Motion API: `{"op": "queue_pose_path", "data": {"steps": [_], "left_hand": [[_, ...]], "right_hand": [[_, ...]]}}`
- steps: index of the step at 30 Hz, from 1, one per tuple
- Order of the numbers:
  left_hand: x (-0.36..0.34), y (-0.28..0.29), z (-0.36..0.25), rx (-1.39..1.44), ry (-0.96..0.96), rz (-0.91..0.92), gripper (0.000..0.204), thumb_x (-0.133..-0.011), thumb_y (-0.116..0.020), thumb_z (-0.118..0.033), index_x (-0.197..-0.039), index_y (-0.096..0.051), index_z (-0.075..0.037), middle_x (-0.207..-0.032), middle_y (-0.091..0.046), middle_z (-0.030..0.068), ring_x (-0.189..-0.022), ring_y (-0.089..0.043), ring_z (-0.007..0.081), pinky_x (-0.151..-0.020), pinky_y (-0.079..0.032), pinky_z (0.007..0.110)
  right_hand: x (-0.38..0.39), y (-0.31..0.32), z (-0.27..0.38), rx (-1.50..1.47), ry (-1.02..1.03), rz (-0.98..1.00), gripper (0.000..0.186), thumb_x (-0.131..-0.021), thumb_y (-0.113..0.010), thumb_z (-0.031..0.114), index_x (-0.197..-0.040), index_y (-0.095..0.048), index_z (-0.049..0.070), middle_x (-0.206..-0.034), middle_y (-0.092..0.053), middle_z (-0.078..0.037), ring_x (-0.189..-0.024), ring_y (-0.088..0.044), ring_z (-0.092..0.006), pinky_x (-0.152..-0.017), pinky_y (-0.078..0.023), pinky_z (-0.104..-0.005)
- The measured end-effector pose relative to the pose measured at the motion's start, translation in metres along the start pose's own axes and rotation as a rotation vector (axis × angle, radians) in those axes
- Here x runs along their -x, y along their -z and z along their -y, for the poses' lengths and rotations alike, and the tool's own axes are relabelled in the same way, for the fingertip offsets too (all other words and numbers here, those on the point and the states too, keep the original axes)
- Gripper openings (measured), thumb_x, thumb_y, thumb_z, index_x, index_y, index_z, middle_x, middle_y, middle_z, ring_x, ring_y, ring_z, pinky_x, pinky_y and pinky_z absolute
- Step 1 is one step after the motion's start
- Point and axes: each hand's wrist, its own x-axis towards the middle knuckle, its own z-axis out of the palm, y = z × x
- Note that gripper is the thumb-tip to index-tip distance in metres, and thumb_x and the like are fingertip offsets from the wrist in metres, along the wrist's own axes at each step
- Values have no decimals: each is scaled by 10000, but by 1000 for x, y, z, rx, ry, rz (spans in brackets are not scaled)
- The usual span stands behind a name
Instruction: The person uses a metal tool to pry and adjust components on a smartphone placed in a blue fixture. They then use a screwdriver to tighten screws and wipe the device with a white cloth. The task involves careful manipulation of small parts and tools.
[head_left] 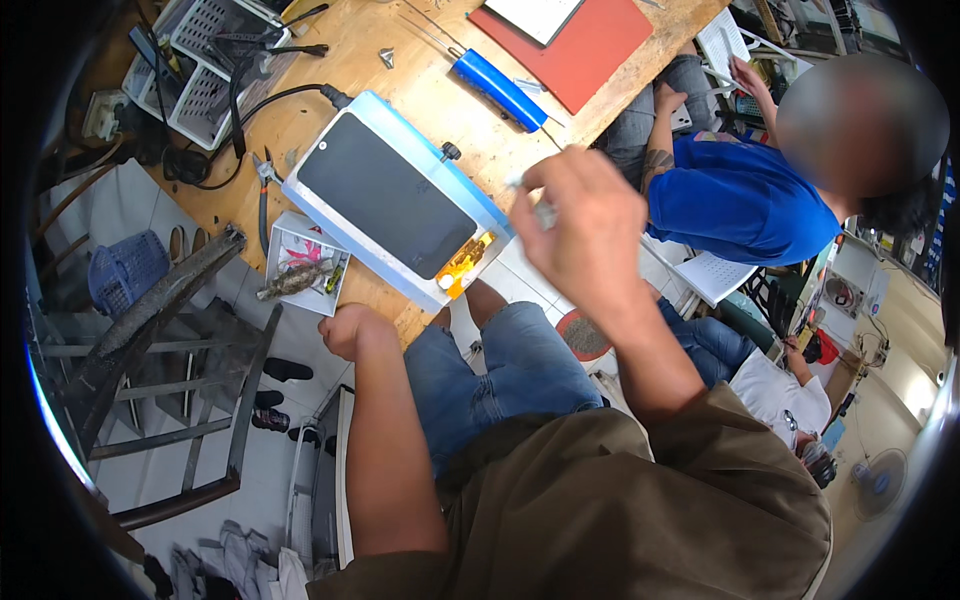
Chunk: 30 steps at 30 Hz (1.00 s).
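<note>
A pale blue and white flat device [388, 112] stands on the wooden table, with a cord plugged into its far end and a black knob on its right side. On its top lies a dark phone screen panel [385, 190] with a gold-orange flex cable [464, 266] at the near end. My right hand [580, 220], somewhat blurred, hovers to the right of the device, fingers pinched on a small pale thing I cannot make out. Down by the table's near edge, my left hand [357, 330] is curled closed beside a small white box [337, 297]; whatever its fingers grip is hidden.
Pliers [265, 190] lie left of the device. Beyond it are a blue cylindrical tool [500, 90], a red-brown mat [590, 50] and white baskets [205, 110] of tools. A metal frame [170, 300] stands at left. A person in blue [740, 200] sits at right.
</note>
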Motion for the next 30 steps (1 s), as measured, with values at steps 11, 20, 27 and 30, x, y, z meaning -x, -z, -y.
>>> {"op": "queue_pose_path", "data": {"steps": [11,20,27,30], "left_hand": [[26,21,-12,254,116,37,566,-1087,-306,-333,-1194,-688,70,-1304,-704,315,-1198,-700,459,-1055,-566,570],[25,21,-13,320,154,40,561,-1092,-319,-328,-1166,-697,79,-1296,-705,324,-1168,-715,458,-1051,-570,568],[1,1,-2,233,95,0,526,-1089,-325,-289,-1172,-696,76,-1283,-717,303,-1165,-722,453,-1045,-582,563],[-9,-3,2,211,70,-14,496,-1091,-340,-270,-1185,-693,66,-1267,-722,299,-1157,-728,450,-1030,-592,564]], "right_hand": [[69,-32,46,-311,262,278,223,-735,-797,80,-799,-585,59,-779,-545,-95,-701,-593,-313,-609,-480,-421],[14,-9,-2,-215,-45,81,156,-790,-782,52,-823,-631,64,-813,-633,-129,-761,-661,-355,-663,-531,-490],[30,-19,13,-97,120,15,217,-738,-813,26,-847,-630,66,-795,-592,-97,-723,-628,-296,-613,-497,-414],[52,-29,40,-166,154,151,217,-740,-807,67,-842,-615,63,-798,-565,-93,-743,-618,-295,-628,-499,-415]]}}
